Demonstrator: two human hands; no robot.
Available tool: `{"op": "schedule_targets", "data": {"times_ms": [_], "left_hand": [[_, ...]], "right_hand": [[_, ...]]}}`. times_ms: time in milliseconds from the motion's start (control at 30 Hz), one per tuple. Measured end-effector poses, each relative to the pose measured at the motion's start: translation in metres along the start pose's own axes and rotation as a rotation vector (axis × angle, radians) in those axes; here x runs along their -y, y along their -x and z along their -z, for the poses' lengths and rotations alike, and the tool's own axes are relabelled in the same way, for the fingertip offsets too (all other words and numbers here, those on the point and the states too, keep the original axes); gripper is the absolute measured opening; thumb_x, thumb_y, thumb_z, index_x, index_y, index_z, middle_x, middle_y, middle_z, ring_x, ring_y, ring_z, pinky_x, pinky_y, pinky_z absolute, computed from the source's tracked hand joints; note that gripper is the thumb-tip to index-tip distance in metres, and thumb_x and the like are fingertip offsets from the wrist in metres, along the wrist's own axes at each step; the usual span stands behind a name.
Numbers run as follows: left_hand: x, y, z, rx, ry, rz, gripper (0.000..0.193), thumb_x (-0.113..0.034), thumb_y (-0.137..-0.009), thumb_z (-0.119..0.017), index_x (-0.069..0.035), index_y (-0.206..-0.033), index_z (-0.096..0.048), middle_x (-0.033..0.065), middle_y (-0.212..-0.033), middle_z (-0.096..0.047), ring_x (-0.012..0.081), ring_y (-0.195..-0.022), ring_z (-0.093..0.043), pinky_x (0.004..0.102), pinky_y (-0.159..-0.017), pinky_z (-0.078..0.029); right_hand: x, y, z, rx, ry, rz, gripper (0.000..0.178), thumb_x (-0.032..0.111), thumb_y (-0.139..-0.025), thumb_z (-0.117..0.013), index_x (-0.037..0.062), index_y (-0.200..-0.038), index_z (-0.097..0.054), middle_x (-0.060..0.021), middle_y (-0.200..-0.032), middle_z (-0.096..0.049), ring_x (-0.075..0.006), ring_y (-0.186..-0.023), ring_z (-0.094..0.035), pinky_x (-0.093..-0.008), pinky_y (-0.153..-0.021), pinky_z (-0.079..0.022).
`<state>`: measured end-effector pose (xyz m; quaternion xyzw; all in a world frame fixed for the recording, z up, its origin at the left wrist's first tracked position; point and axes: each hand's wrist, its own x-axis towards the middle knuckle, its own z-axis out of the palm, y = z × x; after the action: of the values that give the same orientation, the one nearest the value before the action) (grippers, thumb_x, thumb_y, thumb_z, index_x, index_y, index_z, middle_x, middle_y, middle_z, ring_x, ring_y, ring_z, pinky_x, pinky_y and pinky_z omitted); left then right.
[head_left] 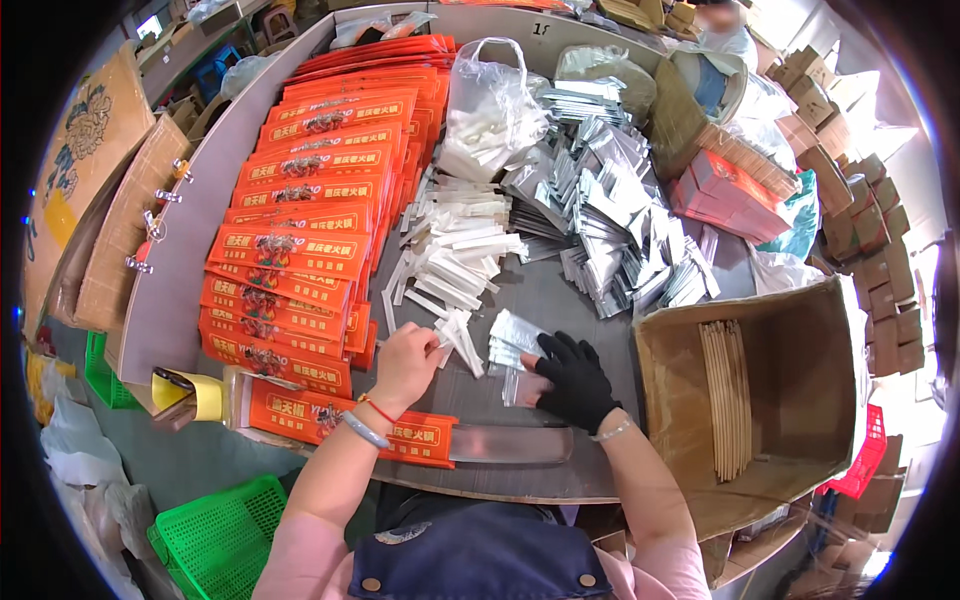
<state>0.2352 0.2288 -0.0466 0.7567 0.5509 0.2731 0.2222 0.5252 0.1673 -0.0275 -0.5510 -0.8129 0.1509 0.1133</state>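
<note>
While the bare left hand [405, 362] curls its fingers around a few white paper sticks [458, 338], wrist bent inward, the black-gloved right hand [572, 380] lies flat, fingers spread narrowly, pressing a small stack of shiny silver foil sachets [514, 350] onto the grey table [560, 300], just right of the sticks.

The left hand [405, 362] curls over the white sticks [458, 340], so its fingers' grip cannot be told. The gloved right hand [574, 380] covers part of the silver sachets [512, 345]. The cardboard box [760, 400] hides the counter's [545, 300] right end.
</note>
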Motion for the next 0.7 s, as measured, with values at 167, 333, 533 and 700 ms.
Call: {"op": "schedule_targets", "data": {"times_ms": [167, 333, 533, 700], "left_hand": [[-0.001, -0.012, 0.023, -0.11, 0.012, -0.057, 0.011, -0.009, -0.074, -0.078, -0.004, -0.079, -0.069, 0.0106, -0.078, -0.062, 0.0248, -0.065, -0.063, 0.0345, -0.06, -0.049], [-0.042, -0.03, 0.017, -0.11, 0.098, -0.188, 0.013, 0.0, -0.071, -0.075, -0.005, -0.077, -0.066, 0.0104, -0.093, -0.063, 0.0306, -0.09, -0.06, 0.0394, -0.079, -0.049], [-0.059, -0.047, -0.051, 0.245, -0.012, -0.459, 0.014, -0.013, -0.073, -0.073, -0.004, -0.08, -0.064, 0.0108, -0.117, -0.061, 0.031, -0.111, -0.053, 0.0456, -0.093, -0.044], [-0.074, -0.057, -0.049, 0.405, -0.058, -0.335, 0.032, -0.016, -0.068, -0.079, -0.009, -0.097, -0.066, 0.0101, -0.111, -0.058, 0.0325, -0.105, -0.053, 0.0422, -0.09, -0.045]], "right_hand": [[-0.001, 0.049, 0.028, -0.298, -0.092, -0.124, 0.065, 0.027, -0.071, -0.079, 0.0128, -0.13, -0.056, -0.0162, -0.132, -0.054, -0.0363, -0.123, -0.049, -0.0479, -0.103, -0.037], [-0.076, 0.167, 0.032, -0.764, 0.114, -0.843, 0.046, 0.023, -0.081, -0.072, 0.0023, -0.12, -0.061, -0.0199, -0.117, -0.061, -0.0357, -0.112, -0.056, -0.047, -0.101, -0.041], [-0.094, 0.194, 0.016, -0.455, 0.46, -1.04, 0.03, 0.02, -0.085, -0.064, 0.0004, -0.108, -0.063, -0.0195, -0.107, -0.063, -0.0373, -0.106, -0.057, -0.0448, -0.093, -0.044], [-0.078, 0.21, 0.008, -0.638, 0.234, -0.951, 0.026, 0.022, -0.085, -0.064, 0.002, -0.101, -0.063, -0.0176, -0.1, -0.062, -0.036, -0.1, -0.057, -0.0484, -0.088, -0.044]]}}
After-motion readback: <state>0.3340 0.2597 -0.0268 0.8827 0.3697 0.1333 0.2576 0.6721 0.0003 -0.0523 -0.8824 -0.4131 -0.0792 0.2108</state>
